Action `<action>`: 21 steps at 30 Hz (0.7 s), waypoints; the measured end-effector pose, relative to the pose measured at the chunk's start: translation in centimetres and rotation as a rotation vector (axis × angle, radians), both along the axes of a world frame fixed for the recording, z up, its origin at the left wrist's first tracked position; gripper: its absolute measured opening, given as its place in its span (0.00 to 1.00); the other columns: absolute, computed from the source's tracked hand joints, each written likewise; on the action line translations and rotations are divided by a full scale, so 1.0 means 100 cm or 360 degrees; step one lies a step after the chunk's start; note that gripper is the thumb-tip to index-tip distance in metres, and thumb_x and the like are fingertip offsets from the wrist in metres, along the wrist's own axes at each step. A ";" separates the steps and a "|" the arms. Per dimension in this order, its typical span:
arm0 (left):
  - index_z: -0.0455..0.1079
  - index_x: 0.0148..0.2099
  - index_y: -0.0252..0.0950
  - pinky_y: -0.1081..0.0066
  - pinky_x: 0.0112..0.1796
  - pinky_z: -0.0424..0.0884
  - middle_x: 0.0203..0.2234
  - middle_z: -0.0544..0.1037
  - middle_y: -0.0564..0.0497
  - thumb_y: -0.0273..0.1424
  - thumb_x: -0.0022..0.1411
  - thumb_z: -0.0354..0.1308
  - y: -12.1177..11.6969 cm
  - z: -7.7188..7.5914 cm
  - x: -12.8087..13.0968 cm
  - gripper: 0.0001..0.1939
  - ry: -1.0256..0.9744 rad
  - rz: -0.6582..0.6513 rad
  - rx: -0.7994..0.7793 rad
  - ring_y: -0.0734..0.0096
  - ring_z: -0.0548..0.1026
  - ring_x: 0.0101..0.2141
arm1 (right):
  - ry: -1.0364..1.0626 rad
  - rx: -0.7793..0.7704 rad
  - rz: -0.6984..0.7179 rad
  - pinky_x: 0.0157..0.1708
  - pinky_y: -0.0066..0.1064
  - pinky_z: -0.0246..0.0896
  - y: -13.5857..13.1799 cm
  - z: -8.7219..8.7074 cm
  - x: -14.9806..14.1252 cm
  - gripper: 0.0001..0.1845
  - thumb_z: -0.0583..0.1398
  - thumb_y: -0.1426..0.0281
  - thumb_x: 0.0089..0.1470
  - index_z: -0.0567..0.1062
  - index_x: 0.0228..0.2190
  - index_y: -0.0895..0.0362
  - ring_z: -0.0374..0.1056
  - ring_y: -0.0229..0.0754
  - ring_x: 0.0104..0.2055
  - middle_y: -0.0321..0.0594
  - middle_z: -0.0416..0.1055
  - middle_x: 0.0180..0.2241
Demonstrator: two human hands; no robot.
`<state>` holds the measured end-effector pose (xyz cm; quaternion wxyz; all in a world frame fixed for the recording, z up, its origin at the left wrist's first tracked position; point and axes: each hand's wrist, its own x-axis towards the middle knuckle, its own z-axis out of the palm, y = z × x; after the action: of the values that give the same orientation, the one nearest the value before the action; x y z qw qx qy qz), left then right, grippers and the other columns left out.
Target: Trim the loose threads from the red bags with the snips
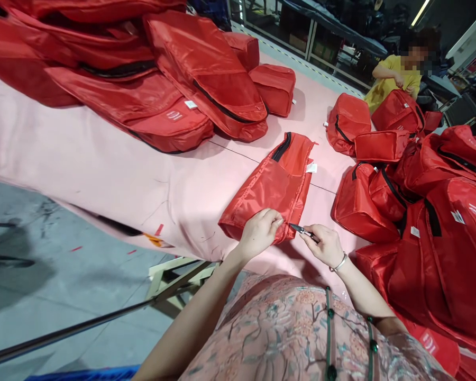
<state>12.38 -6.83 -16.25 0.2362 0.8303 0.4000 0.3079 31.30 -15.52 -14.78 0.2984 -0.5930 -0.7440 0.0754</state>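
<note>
A flat red nylon bag (275, 185) with a black zipper and a small white label lies on the pink table cover (115, 174) in front of me. My left hand (258, 232) is closed, pinching the bag's near edge. My right hand (326, 245) is closed round a small dark metal tool (303, 230), apparently thread snips, whose tip points at the bag's edge just beside my left fingers.
Piles of finished red bags sit at the back left (174, 79) and along the right (440, 227). Another person in a yellow top (396, 76) works at the far right end. Grey floor and a table frame (174, 275) lie to my left.
</note>
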 end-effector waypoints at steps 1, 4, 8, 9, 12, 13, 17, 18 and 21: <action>0.62 0.30 0.36 0.71 0.32 0.63 0.28 0.70 0.50 0.29 0.61 0.44 0.000 0.000 0.001 0.09 0.0004 0.0010 -0.0001 0.70 0.69 0.31 | -0.0073 -0.0014 0.0006 0.31 0.25 0.58 0.001 0.001 -0.001 0.13 0.53 0.62 0.57 0.72 0.36 0.57 0.68 0.36 0.31 0.40 0.74 0.31; 0.62 0.30 0.36 0.71 0.31 0.62 0.27 0.70 0.50 0.28 0.60 0.44 -0.001 0.000 0.001 0.09 0.0017 0.0036 0.0003 0.69 0.68 0.30 | -0.0261 -0.0070 -0.0020 0.31 0.25 0.57 0.005 0.008 -0.006 0.14 0.52 0.61 0.58 0.72 0.37 0.56 0.68 0.37 0.32 0.40 0.74 0.31; 0.62 0.30 0.37 0.71 0.31 0.61 0.27 0.70 0.51 0.28 0.60 0.44 -0.002 0.000 0.001 0.08 0.0014 0.0042 -0.0007 0.70 0.68 0.30 | -0.0413 -0.0140 -0.0056 0.28 0.25 0.54 0.010 0.017 -0.013 0.13 0.52 0.61 0.58 0.71 0.36 0.55 0.68 0.38 0.32 0.40 0.73 0.30; 0.62 0.29 0.37 0.71 0.31 0.61 0.27 0.70 0.51 0.28 0.60 0.44 -0.002 0.000 0.001 0.08 0.0012 0.0047 -0.0009 0.70 0.68 0.30 | -0.0435 -0.0151 -0.0059 0.28 0.26 0.54 0.011 0.019 -0.014 0.13 0.52 0.61 0.58 0.71 0.35 0.55 0.68 0.38 0.31 0.40 0.73 0.29; 0.62 0.29 0.37 0.72 0.30 0.61 0.27 0.70 0.51 0.28 0.60 0.44 -0.002 0.000 0.001 0.08 0.0012 0.0070 -0.0006 0.70 0.68 0.30 | -0.0446 -0.0179 -0.0052 0.26 0.25 0.52 0.012 0.025 -0.015 0.12 0.52 0.61 0.57 0.71 0.34 0.55 0.67 0.38 0.29 0.39 0.72 0.28; 0.62 0.29 0.37 0.72 0.30 0.61 0.27 0.70 0.51 0.28 0.60 0.44 -0.002 0.000 0.001 0.08 0.0012 0.0072 -0.0002 0.70 0.68 0.29 | -0.0441 -0.0187 -0.0045 0.26 0.25 0.52 0.013 0.026 -0.016 0.11 0.53 0.62 0.57 0.71 0.33 0.55 0.67 0.38 0.29 0.39 0.72 0.27; 0.62 0.30 0.37 0.72 0.31 0.61 0.27 0.70 0.51 0.28 0.60 0.44 -0.002 0.000 0.002 0.08 -0.0003 0.0064 0.0011 0.70 0.68 0.30 | -0.0439 -0.0201 -0.0030 0.26 0.25 0.52 0.016 0.025 -0.017 0.10 0.54 0.62 0.56 0.70 0.33 0.55 0.67 0.39 0.29 0.39 0.72 0.27; 0.63 0.30 0.37 0.72 0.31 0.61 0.27 0.71 0.51 0.28 0.60 0.44 -0.002 -0.001 0.002 0.09 -0.0006 0.0066 0.0017 0.70 0.68 0.30 | -0.0437 -0.0202 -0.0021 0.27 0.25 0.52 0.017 0.024 -0.017 0.10 0.53 0.62 0.57 0.70 0.33 0.55 0.67 0.39 0.30 0.39 0.72 0.27; 0.63 0.31 0.37 0.72 0.31 0.61 0.28 0.71 0.51 0.28 0.60 0.44 -0.002 -0.003 0.001 0.09 -0.0011 0.0072 0.0036 0.70 0.68 0.31 | -0.0413 -0.0201 0.0028 0.28 0.25 0.53 0.018 0.022 -0.014 0.11 0.52 0.63 0.58 0.71 0.32 0.55 0.68 0.38 0.30 0.39 0.72 0.28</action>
<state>12.53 -7.05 -16.54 0.2211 0.8226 0.4144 0.3205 29.85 -13.69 -12.60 0.1611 -0.6089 -0.7752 0.0474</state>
